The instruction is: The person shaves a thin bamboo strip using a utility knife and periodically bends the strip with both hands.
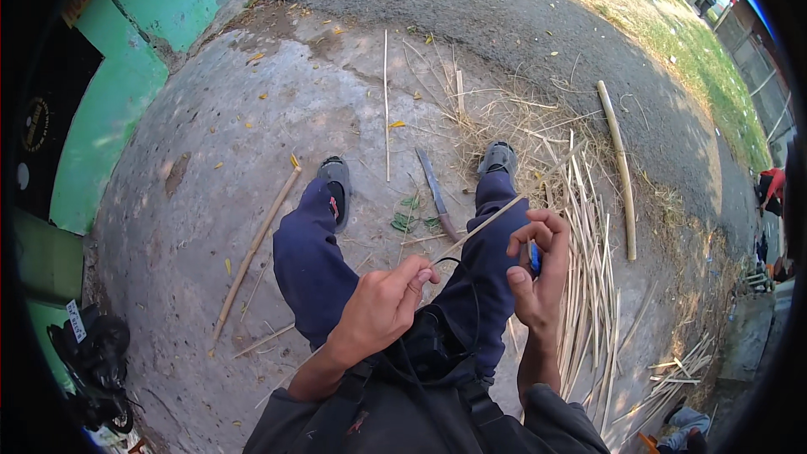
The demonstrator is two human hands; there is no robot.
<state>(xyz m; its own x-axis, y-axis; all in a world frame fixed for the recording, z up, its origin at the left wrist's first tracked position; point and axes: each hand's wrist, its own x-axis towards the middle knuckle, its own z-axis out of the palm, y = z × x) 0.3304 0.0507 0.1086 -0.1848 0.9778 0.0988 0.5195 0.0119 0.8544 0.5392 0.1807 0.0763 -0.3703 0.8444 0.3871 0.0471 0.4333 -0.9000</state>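
Note:
My left hand (382,311) is closed, thumb against fingers, on the near end of a thin bamboo strip (504,208). From there the strip slants up and away to the right, over my right knee. My right hand (542,273) is raised beside the strip, its fingers curled around a small blue object (535,259). Most of that object is hidden, so its kind is unclear. A machete (433,189) with a brown handle lies on the ground between my feet, beside some green leaves (405,217).
Many split bamboo strips (584,286) lie piled right of my leg, with shavings (504,118) ahead. Bamboo poles rest at right (618,168) and left (256,256). One thin stick (387,105) lies ahead. A green wall (109,118) and motorcycle (92,353) stand left.

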